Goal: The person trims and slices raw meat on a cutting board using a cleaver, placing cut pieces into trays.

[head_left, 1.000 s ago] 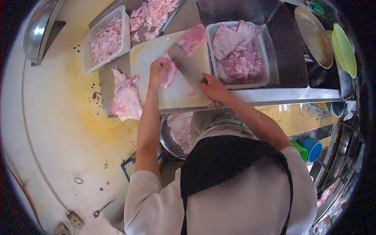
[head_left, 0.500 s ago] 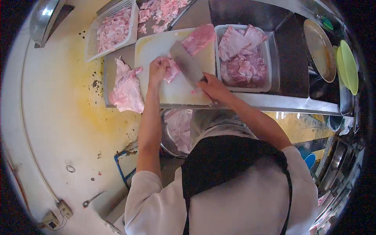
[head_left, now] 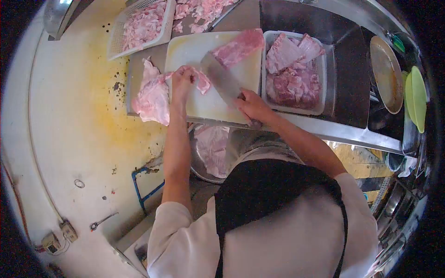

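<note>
My left hand pinches a strip of meat over the left half of the white cutting board. In my right hand is the handle of a cleaver; its broad blade slants up and left across the board, just right of the strip. A larger slab of pink meat lies along the board's top right, with the blade's upper end close to it. Left of the board, a pale, fatty piece of meat rests on the counter, near my left wrist.
A white basket of meat scraps stands at upper left, with loose trimmings beside it. Right of the board sits a white basket of meat slabs. Further right are a pan and green plates. Below the counter, a metal bowl holds meat.
My left hand has drawn the strip leftward, away from the cleaver and toward the fatty piece. The cleaver stays in my right hand at nearly the same slant. The whole view has shifted slightly.
</note>
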The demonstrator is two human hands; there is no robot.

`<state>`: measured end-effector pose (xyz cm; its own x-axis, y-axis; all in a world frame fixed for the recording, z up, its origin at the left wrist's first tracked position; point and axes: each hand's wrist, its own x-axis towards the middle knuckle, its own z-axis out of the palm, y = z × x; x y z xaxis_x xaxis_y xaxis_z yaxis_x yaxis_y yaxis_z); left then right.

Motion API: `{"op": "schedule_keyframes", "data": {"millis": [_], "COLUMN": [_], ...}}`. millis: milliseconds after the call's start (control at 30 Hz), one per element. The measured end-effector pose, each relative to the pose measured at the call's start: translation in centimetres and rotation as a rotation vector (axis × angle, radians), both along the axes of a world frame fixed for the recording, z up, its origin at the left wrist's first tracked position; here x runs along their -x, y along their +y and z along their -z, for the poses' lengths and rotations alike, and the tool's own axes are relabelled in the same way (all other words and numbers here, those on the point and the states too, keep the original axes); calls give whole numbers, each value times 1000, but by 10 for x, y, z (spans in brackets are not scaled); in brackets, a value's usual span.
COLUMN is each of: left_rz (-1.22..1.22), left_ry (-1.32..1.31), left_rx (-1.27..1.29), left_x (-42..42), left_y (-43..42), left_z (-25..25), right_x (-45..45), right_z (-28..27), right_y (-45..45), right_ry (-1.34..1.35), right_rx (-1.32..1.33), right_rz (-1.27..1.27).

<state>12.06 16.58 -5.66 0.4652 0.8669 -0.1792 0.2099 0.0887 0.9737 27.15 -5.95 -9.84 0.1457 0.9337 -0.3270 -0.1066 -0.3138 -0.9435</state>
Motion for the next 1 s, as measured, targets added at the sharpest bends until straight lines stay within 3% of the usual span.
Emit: {"op": "schedule_keyframes", "data": {"millis": [100, 200, 300, 400, 500, 600, 700, 800, 900, 1000], "left_rz": [12, -163, -178, -177, -197, -221, -212, 32, 72, 164], "left_ry": [-68, -111, -117, -152, -130, -204, 122, 232, 376, 498], "left_rx": [-28, -5, -30, 26, 10, 62, 33, -305, -494, -629], "left_x": [3, 11, 29, 31, 35, 54, 106, 122, 87, 51], "left_y": [-5, -7, -5, -9, -9, -11, 5, -10, -26, -45], "left_z": [-2, -19, -20, -21, -17, -28, 1, 42, 43, 12], "right_x": [8, 9, -2, 3, 18, 23, 11, 10, 14, 23], "right_z": [2, -28, -63, -30, -17, -26, -43, -72, -55, -40], "right_y": [-5, -45, -52, -23, -6, -40, -57, -51, -40, -20], "right_ry": [53, 99, 55, 74, 44, -135, -26, -312, -504, -598], "right_rx": [59, 214, 271, 95, 104, 67, 194, 132, -135, 15], "right_rz": [-32, -122, -121, -95, -61, -152, -273, -177, -129, -243]}}
